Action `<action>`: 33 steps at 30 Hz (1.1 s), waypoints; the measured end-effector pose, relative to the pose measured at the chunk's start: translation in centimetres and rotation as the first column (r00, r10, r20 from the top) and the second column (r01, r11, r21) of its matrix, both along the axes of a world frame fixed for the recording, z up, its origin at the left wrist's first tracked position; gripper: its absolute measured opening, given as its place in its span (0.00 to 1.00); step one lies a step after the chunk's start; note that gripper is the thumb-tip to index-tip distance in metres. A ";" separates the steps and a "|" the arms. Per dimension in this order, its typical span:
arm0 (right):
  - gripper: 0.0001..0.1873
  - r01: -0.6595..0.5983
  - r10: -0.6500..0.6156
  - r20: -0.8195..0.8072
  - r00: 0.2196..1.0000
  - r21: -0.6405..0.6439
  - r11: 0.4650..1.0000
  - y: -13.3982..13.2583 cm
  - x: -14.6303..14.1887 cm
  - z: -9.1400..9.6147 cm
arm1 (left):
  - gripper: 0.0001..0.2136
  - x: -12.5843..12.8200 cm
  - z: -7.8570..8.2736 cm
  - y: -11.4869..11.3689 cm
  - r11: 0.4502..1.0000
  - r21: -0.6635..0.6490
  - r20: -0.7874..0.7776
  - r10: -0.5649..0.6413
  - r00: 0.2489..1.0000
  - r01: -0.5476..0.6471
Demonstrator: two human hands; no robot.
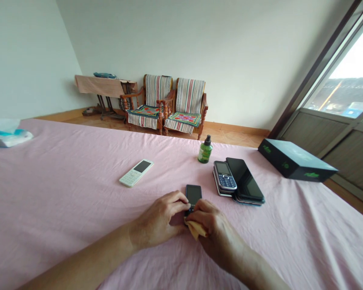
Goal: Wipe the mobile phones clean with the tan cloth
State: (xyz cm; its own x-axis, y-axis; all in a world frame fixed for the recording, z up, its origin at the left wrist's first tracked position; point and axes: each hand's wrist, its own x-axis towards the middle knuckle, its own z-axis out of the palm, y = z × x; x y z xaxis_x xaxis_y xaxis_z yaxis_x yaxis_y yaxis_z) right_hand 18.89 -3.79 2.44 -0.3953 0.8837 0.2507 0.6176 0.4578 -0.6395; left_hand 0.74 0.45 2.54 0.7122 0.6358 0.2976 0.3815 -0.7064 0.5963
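Note:
A dark mobile phone (194, 194) lies face up on the pink cloth in front of me, its screen showing and its lower half mostly covered by my hands. My left hand (161, 217) grips the phone's left side, fingertips and thumb against its edge. Pinched in my right hand (214, 227) is a yellow cloth (196, 229), pressed against the keypad end of the phone. A white keypad phone (136, 173) rests to the left, beyond my left hand. Farther right, a blue keypad phone (225, 176) tops a small stack beside a black smartphone (245, 179), which also lies on a stack.
A green spray bottle (205, 151) stands near the far edge of the pink-covered table (63, 181). At the right is a black box (296, 159); at the far left, a tissue pack (9, 137). Two wooden armchairs (166, 104) stand against the wall beyond.

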 end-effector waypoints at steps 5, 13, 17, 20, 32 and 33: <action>0.16 0.034 -0.035 -0.033 0.999 -0.040 0.999 -0.2 1.5 0.3 | 0.17 -0.1 0.0 0.0 1.000 0.003 -0.006 0.005 1.000 -0.005; 0.16 0.084 -0.079 0.078 0.994 -0.063 0.994 -0.4 3.5 0.7 | 0.19 -0.3 -0.1 0.0 1.000 0.023 -0.008 0.009 1.000 -0.009; 0.14 0.146 -0.147 0.046 0.988 0.023 0.989 -0.2 4.1 0.6 | 0.20 -0.3 0.0 0.0 1.000 0.018 -0.006 0.012 1.000 -0.012; 0.13 0.173 -0.172 -0.036 0.985 0.043 0.984 -0.1 4.0 0.5 | 0.20 -0.3 0.0 0.0 1.000 0.008 -0.007 0.012 1.000 -0.012; 0.18 0.045 -0.044 0.017 0.999 -0.070 0.997 -0.6 3.6 -0.1 | 0.20 -0.1 0.2 0.0 1.000 -0.003 -0.007 0.029 1.000 -0.029; 0.18 0.038 -0.037 0.024 0.999 -0.076 0.996 -0.7 3.5 0.0 | 0.20 -0.1 0.2 0.0 1.000 -0.005 -0.008 0.031 0.999 -0.031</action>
State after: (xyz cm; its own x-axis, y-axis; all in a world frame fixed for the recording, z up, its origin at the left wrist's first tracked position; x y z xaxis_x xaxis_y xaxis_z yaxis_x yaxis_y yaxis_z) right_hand 22.43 -4.44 2.47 -0.3662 0.9143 0.1733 0.6479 0.3842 -0.6578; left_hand 0.62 0.46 2.72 0.6946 0.6589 0.2887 0.4079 -0.6913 0.5964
